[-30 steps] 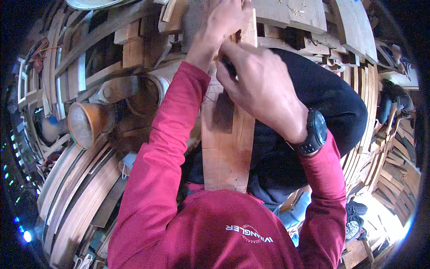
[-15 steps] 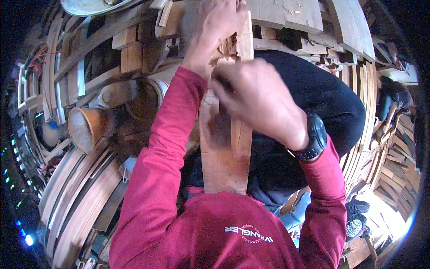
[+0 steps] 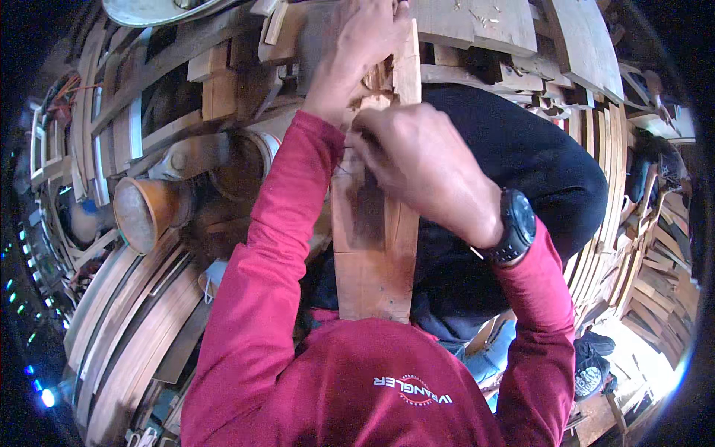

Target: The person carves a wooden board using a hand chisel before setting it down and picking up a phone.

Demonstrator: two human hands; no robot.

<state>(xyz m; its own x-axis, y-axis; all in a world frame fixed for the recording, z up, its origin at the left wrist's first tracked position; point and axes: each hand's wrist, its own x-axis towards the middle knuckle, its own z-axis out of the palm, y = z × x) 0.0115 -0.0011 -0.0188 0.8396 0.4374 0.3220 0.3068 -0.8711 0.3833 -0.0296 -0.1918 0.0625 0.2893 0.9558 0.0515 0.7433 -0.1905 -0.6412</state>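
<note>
A long wooden plank (image 3: 374, 279) runs upright through the middle of the view over my dark-clothed leg (image 3: 536, 171). Its upper part has a rough, splintered cut (image 3: 380, 74) with pale chipped wood. At the top of the plank, my left hand (image 3: 369, 33) is closed around its far end, fingertips partly out of frame. My right hand (image 3: 421, 156) is curled low over the plank, just nearer to me than the cut; what its fingers hold is hidden and blurred.
Stacked boards (image 3: 491, 26) and wood offcuts lie across the back. On the left are an orange-rimmed container (image 3: 134, 212), a round bucket and long curved planks (image 3: 126, 335). Timber stands at the right beside a dark shoe (image 3: 592, 350).
My right hand has come down and slightly left along the plank, baring more of the splintered cut. My left hand stays at the top, shifted slightly left with the plank.
</note>
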